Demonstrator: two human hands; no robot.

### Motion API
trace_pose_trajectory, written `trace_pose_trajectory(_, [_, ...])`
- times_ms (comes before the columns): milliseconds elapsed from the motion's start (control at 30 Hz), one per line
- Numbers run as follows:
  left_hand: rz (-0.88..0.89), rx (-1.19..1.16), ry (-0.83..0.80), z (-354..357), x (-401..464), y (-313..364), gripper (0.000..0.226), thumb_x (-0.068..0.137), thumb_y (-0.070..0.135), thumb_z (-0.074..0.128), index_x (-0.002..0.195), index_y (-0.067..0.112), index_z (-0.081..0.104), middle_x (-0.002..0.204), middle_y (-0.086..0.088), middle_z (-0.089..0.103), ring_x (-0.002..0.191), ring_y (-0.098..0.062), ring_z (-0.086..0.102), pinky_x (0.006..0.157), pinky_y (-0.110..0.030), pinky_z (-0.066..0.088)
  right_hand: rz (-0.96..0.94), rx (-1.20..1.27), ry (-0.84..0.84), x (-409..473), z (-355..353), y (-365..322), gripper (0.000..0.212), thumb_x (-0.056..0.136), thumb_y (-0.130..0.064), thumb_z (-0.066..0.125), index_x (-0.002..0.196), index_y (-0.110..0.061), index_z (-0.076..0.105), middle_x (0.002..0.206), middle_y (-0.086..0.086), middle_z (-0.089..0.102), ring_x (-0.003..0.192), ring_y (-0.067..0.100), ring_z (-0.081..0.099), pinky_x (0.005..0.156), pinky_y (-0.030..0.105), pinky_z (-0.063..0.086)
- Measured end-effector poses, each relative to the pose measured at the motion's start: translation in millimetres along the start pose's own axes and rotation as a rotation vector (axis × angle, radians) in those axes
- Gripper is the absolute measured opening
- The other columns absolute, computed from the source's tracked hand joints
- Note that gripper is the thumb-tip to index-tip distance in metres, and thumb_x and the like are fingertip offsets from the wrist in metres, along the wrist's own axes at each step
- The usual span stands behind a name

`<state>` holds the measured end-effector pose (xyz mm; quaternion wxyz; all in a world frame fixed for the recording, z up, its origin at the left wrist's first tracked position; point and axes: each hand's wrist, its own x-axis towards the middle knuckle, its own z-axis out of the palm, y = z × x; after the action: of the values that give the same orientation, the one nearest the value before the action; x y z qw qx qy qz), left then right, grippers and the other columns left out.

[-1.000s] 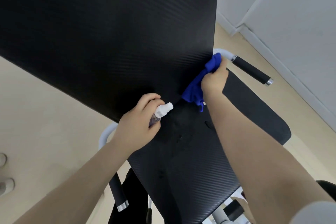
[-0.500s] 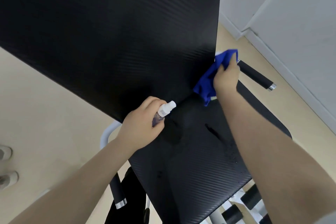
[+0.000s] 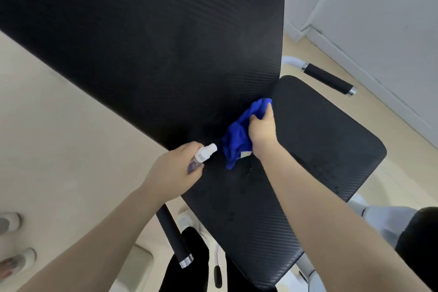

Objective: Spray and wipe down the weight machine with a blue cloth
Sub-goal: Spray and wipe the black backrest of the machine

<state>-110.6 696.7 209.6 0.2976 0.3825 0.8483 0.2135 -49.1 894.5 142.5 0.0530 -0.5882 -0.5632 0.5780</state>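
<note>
Head view. Weight machine: black back pad (image 3: pixel 142 50), textured, tilted, filling the far and left part of the frame; black seat pad (image 3: pixel 296 173) below it at centre right, its surface speckled with small wet droplets near the middle.

Blue cloth (image 3: pixel 239 140): bunched, lying at the junction where back pad meets seat pad, a small white tag showing at its near edge.

Right hand (image 3: pixel 262 129): fingers curled over the cloth, gripping it and pressing it to the seat.

Left hand (image 3: pixel 173 168): fingers wrapped round a small spray bottle (image 3: pixel 202 155), white nozzle pointing right toward the cloth, just beside it but not touching; the bottle's body is mostly hidden in the fist.

Handles: one black grip (image 3: pixel 328 78) with a chrome end cap on a white tube, far right of the seat; a second black grip (image 3: pixel 174 237) near, below the left forearm.

Floor (image 3: pixel 59 149): pale beige. White wall and baseboard (image 3: pixel 379 19) at far right. Light shoes (image 3: pixel 10 223) at the near left edge.
</note>
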Motion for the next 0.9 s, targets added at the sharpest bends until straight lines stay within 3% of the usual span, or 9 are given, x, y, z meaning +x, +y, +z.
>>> trace_pose_trajectory(100, [0.047,0.061,-0.005,-12,-8,-14,0.014,0.086,0.019,0.055,0.100,0.022,0.055,0.069,0.014,0.047,0.064,-0.012,0.049,0.056,-0.023,0.035,-0.045,0.047,0.140,26,-13,-26,0.062,0.092,-0.006,0.036,0.148,-0.027,0.020,0.133,0.004,0.045,0.107,0.020,0.050,0.086,0.026,0.039])
trace_pose_trajectory(200, [0.064,0.084,0.024,-22,-17,-34,0.008,0.083,0.014,0.057,0.088,0.020,0.055,0.065,0.007,0.049,0.061,-0.017,0.048,0.055,-0.021,0.037,-0.053,-0.058,0.199,4,5,-29,0.062,0.094,-0.005,0.034,0.149,-0.026,0.015,0.137,0.011,0.039,0.113,0.029,0.048,0.086,0.029,0.036])
trace_pose_trajectory(333, [0.112,0.092,0.074,-32,-24,-54,0.014,0.078,0.017,0.053,0.091,0.015,0.058,0.078,0.013,0.047,0.058,-0.020,0.049,0.052,-0.023,0.037,-0.048,-0.062,0.117,-61,59,31,0.063,0.092,0.000,0.035,0.147,-0.022,0.013,0.135,0.014,0.039,0.114,0.031,0.047,0.087,0.032,0.035])
trace_pose_trajectory(467, [0.164,0.043,0.171,-42,-20,-61,0.017,0.071,0.015,0.050,0.083,0.027,0.048,0.082,0.014,0.047,0.063,-0.019,0.045,0.049,-0.028,0.040,-0.050,0.116,0.083,-66,60,44,0.056,0.085,0.009,0.034,0.130,-0.023,0.032,0.101,-0.002,0.053,0.093,0.020,0.053,0.078,0.028,0.041])
trace_pose_trajectory(533, [0.233,0.052,0.206,-48,-19,-66,0.019,0.072,0.016,0.050,0.085,0.029,0.045,0.080,0.013,0.047,0.065,-0.012,0.041,0.047,-0.020,0.035,-0.173,0.142,0.172,-57,46,15,0.052,0.083,0.010,0.034,0.126,-0.021,0.038,0.091,-0.015,0.050,0.082,0.006,0.051,0.071,0.015,0.041])
trace_pose_trajectory(600, [0.286,0.049,0.244,-51,-19,-69,0.019,0.073,0.019,0.047,0.089,0.029,0.046,0.082,0.012,0.047,0.064,-0.007,0.038,0.047,-0.015,0.032,-0.359,0.142,0.264,-51,35,-24,0.053,0.080,0.009,0.036,0.124,-0.020,0.042,0.096,-0.019,0.051,0.084,0.001,0.051,0.075,0.009,0.040])
trace_pose_trajectory(667, [0.303,0.010,0.280,-52,-20,-70,0.020,0.074,0.021,0.046,0.092,0.027,0.046,0.083,0.010,0.051,0.065,-0.010,0.040,0.052,-0.021,0.038,-0.514,0.118,0.338,-55,36,-55,0.058,0.074,0.010,0.037,0.123,-0.019,0.047,0.106,-0.009,0.053,0.093,0.007,0.049,0.084,0.010,0.037])
trace_pose_trajectory(767, [0.284,-0.085,0.305,-58,-22,-62,0.020,0.075,0.029,0.044,0.095,0.032,0.045,0.090,0.010,0.050,0.070,-0.013,0.045,0.061,-0.018,0.038,-0.726,-0.004,0.364,-86,54,-64,0.060,0.065,0.014,0.038,0.117,-0.013,0.053,0.109,0.007,0.048,0.091,0.005,0.042,0.082,0.004,0.032])
trace_pose_trajectory(900, [0.234,-0.211,0.352,-77,-24,-49,0.024,0.072,0.037,0.044,0.096,0.036,0.044,0.097,0.017,0.051,0.077,-0.012,0.050,0.064,-0.016,0.040,-0.979,-0.204,0.116,-139,80,-33,0.047,0.070,-0.002,0.039,0.110,-0.024,0.048,0.106,0.008,0.045,0.092,0.023,0.047,0.085,0.030,0.042])
